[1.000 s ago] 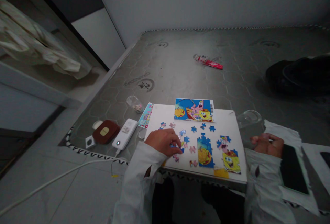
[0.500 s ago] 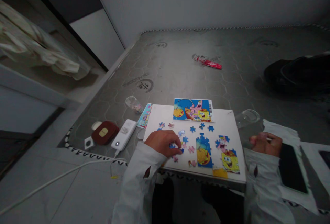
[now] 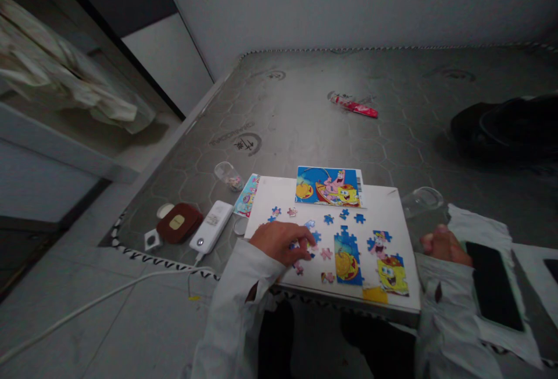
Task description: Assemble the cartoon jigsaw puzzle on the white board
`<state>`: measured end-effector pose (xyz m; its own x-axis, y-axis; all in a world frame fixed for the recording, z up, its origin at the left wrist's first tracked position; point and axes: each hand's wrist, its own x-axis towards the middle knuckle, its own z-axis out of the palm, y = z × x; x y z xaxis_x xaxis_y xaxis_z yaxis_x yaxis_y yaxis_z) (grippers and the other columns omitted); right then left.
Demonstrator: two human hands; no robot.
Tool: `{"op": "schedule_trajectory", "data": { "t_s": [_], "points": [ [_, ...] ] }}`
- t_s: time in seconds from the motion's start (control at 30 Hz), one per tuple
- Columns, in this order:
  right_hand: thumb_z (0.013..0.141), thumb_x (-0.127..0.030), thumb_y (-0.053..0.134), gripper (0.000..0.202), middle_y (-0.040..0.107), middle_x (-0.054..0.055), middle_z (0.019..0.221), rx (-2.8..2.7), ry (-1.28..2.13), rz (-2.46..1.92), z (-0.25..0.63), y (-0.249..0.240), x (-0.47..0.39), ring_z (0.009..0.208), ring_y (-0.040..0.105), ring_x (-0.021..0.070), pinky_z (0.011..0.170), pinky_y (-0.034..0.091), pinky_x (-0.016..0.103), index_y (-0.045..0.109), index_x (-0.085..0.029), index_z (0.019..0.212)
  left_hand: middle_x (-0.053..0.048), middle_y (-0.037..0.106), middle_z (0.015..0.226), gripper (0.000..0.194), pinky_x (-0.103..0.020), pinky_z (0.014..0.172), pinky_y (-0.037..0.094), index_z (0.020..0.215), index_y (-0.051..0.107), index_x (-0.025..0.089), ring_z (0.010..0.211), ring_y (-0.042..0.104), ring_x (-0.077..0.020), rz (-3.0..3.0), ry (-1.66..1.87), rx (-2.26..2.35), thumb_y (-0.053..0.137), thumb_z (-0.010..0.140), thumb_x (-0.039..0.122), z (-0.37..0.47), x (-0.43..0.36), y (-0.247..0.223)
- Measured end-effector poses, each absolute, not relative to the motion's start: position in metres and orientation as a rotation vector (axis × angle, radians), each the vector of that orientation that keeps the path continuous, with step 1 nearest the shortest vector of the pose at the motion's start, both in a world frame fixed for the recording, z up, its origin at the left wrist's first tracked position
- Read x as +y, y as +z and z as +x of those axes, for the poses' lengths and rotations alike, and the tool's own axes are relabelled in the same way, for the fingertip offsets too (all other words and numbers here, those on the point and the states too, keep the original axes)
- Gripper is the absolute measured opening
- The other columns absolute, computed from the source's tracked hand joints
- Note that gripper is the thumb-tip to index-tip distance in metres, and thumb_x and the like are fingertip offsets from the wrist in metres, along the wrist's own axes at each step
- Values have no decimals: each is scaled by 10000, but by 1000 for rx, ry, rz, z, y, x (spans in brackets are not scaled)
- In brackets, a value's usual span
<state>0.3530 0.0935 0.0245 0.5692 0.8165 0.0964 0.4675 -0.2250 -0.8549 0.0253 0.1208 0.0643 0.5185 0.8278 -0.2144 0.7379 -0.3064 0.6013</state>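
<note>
My left hand is over the left part of a white board, its thumb and forefinger curved apart around loose jigsaw pieces there. Some of those pieces are hidden under the fingers. A pink piece lies just right of the fingertips. Farther right are a joined burger section and a joined section with a yellow cartoon face. At the top of the board is a picture card with the same cartoon scene. Beyond the board's right edge rests my right hand, curled into a fist, with nothing showing in it.
A clear cup with pieces stands left of the board, near a white power bank and a brown case. At right are another clear cup and a dark phone. A red wrapper lies farther back.
My left hand's fingertips have shifted slightly to the right over the loose pieces. My right hand has curled tighter beside the board. The whole view has moved a little.
</note>
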Motion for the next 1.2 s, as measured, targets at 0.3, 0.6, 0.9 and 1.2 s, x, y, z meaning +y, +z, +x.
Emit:
{"op": "schedule_trajectory", "data": {
  "t_s": [0.3, 0.6, 0.9, 1.2],
  "points": [
    [861, -520, 614, 512, 427, 8, 381, -700, 502, -1886, 350, 23, 101, 376, 377, 156, 455, 275, 378, 554, -261, 424, -28, 790, 999, 133, -311, 864, 550, 952, 779, 237, 954, 725, -182, 2122, 453, 1299, 667, 929, 304, 43, 122, 67],
    [910, -676, 499, 590, 586, 32, 559, -1173, 228, -1837, 345, 60, 97, 459, 429, 132, 498, 311, 343, 661, -211, 584, -22, 798, 1061, 192, -298, 911, 574, 1046, 768, 243, 994, 736, -161, 2059, 704, 1323, 592, 973, 270, 77, 119, 66],
    [937, -543, 591, 408, 593, -18, 575, -1896, 125, -1575, 294, 51, 98, 516, 525, 92, 510, 330, 256, 805, -240, 768, -7, 811, 1047, 213, -269, 890, 587, 1083, 774, 248, 952, 751, -158, 1972, 795, 1348, 600, 960, 252, 99, 113, 63],
    [871, -664, 593, 475, 526, -35, 564, -1814, 356, -1654, 299, 36, 101, 503, 489, 104, 505, 330, 263, 789, -249, 749, -7, 814, 1048, 233, -261, 875, 593, 1132, 760, 234, 901, 762, -155, 1939, 781, 1382, 625, 942, 250, 101, 113, 61]
  ]
}}
